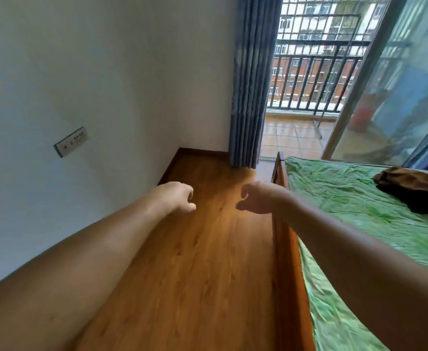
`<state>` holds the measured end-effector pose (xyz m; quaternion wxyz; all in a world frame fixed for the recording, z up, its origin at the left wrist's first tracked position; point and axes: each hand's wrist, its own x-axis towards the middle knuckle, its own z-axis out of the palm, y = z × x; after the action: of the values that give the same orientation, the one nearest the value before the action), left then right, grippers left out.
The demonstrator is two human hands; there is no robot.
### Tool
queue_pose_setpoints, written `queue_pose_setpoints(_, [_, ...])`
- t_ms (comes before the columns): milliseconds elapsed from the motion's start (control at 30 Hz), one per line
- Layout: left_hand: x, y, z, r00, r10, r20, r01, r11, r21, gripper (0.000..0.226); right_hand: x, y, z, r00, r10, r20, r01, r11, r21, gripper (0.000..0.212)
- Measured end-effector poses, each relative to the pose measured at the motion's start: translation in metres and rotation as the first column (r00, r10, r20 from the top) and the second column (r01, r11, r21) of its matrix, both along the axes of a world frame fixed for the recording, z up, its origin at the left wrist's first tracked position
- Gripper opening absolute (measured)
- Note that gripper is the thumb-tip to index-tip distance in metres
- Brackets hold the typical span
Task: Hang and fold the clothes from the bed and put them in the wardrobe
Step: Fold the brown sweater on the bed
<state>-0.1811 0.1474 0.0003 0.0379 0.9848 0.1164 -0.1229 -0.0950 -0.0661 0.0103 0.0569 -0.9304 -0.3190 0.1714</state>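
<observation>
Beside the bed (pixel 285 249), over the wooden floor (pixel 195 262), the left hand (pixel 180 197) and right hand (pixel 257 198) hang loosely curled and hold nothing. Dark clothes (pixel 415 191) lie heaped on the bed's green sheet (pixel 347 198). Beyond the bed hangs a blue curtain (pixel 253 84).

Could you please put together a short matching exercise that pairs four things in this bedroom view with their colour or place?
Things:
1. curtain
2. bed sheet
3. pile of clothes
4. socket plate

Descriptions:
A. green and wrinkled
B. fixed to the wall on the left
C. blue-grey, hanging in folds
D. dark brown and black, at the right edge of the view

Pairs: 1-C, 2-A, 3-D, 4-B
</observation>
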Motion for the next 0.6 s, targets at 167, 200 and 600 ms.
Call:
queue_pose_setpoints(167, [0.131, -0.016, 0.013, 0.987, -0.154, 0.037, 0.155, 0.988, -0.012, 0.028, 0.110, -0.024, 0.005, 0.987, -0.163, -0.002, 0.163, 0.986, -0.026, 0.036])
queue_pose_setpoints(200, [0.156, -0.020, 0.015, 0.983, -0.178, 0.042, 0.179, 0.984, -0.021, 0.028, 0.131, -0.028, 0.003, 0.981, -0.192, -0.003, 0.192, 0.981, -0.032, 0.035])
queue_pose_setpoints(600, [0.471, -0.008, -0.012, 0.887, -0.453, 0.088, 0.460, 0.885, -0.077, 0.032, 0.391, -0.022, -0.027, 0.870, -0.493, -0.032, 0.490, 0.869, -0.060, 0.039])
